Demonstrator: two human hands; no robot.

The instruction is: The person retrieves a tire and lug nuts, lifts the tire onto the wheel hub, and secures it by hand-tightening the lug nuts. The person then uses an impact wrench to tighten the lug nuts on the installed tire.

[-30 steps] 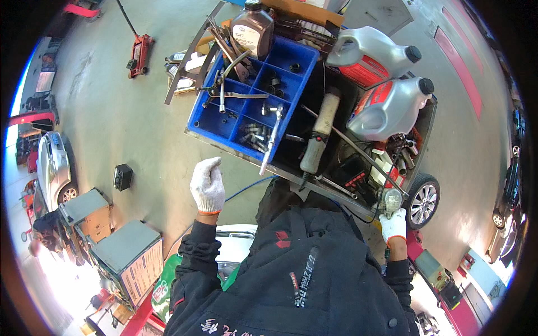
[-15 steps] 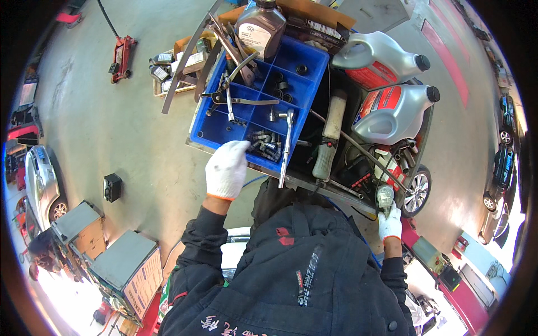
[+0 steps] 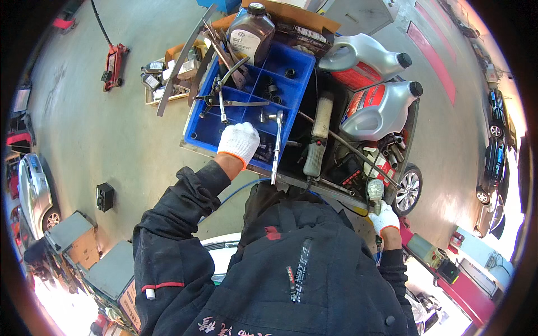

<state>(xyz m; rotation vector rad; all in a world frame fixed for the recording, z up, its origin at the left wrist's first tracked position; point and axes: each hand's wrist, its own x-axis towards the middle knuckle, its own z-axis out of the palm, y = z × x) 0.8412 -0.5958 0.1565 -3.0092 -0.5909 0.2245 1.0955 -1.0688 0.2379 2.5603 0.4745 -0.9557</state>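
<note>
My left hand, in a white glove, is over the near part of a blue divided tray. Its fingers are curled down beside a compartment of dark sockets, and whatever they hold is hidden. A chrome ratchet lies across the tray's near right edge. Another slim chrome tool and long-handled pliers rest over the left compartments. At the cart's right corner, my gloved right hand is closed round a grey tool with a rounded head.
Two silver jugs with red labels stand at the cart's right, behind a long metal bar. A work light lies beside the tray. A brown oil bottle stands at the back. A blue hose runs below the cart.
My left hand has moved right and further over the tray, covering part of the socket compartment. My right hand stays on the grey tool. The whole view has shifted slightly.
</note>
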